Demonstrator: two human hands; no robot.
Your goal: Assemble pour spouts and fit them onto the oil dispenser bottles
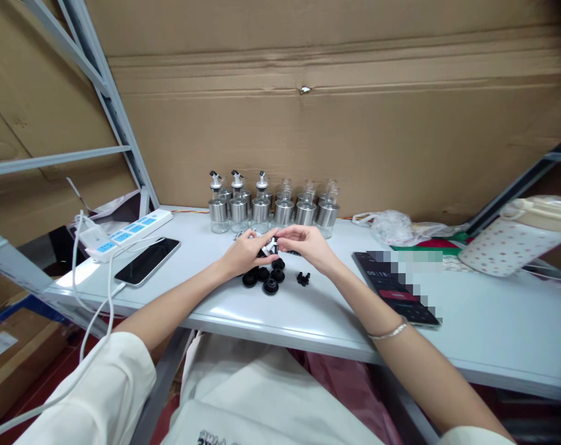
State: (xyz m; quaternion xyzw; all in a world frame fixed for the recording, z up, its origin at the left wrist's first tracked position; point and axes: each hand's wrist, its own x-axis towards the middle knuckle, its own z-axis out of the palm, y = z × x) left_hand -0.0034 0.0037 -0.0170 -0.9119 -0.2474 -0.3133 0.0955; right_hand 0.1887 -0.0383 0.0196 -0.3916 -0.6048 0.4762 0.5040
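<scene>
Both hands meet above the middle of the white table. My left hand (246, 250) is closed round a small silver and black spout (270, 247). The fingertips of my right hand (306, 244) pinch the black part at its right side. Just below the hands lie several round black caps (270, 285), and some small black pieces (303, 279) sit to their right. Behind the hands stand rows of glass bottles with steel bands (283, 212). Three front bottles at the left carry silver pourers (236, 179); those on the right have bare necks.
On the left of the table (243, 315) are a white power strip (132, 233), cables and a phone (147, 262). To the right lie another phone (392, 290), a plastic bag (392, 227) and a dotted container (510, 238). Cardboard (354, 136) stands behind.
</scene>
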